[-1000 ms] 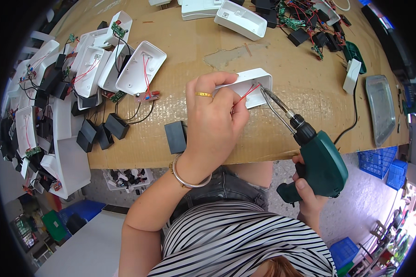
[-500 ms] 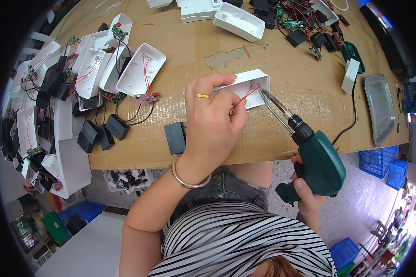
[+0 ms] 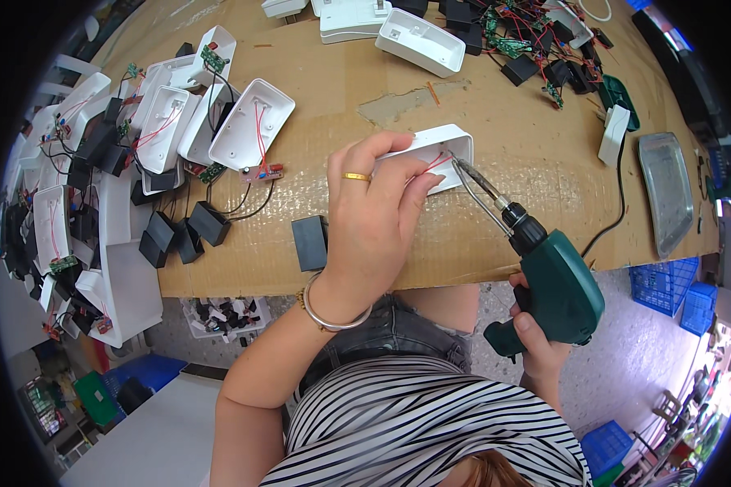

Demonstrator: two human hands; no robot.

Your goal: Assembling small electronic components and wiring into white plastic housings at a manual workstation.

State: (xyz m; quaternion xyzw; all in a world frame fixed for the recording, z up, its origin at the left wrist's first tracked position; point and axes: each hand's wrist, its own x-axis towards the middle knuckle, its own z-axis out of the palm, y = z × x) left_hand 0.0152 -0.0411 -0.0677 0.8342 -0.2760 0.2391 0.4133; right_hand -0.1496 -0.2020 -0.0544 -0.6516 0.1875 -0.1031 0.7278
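Fingers (image 3: 375, 149) partly hide white case (image 3: 427, 148); black box (image 3: 309, 243) nearby.

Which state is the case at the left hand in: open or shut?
Open: the case has no cover over its hollow inside, and red wires show against it.

A grey tray (image 3: 666, 193) lies on cardboard (image 3: 528, 105), with blue crates (image 3: 663, 284) below.

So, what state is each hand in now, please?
Left hand: closed, holding red wires at a white box.
Right hand: closed, holding a green soldering gun.
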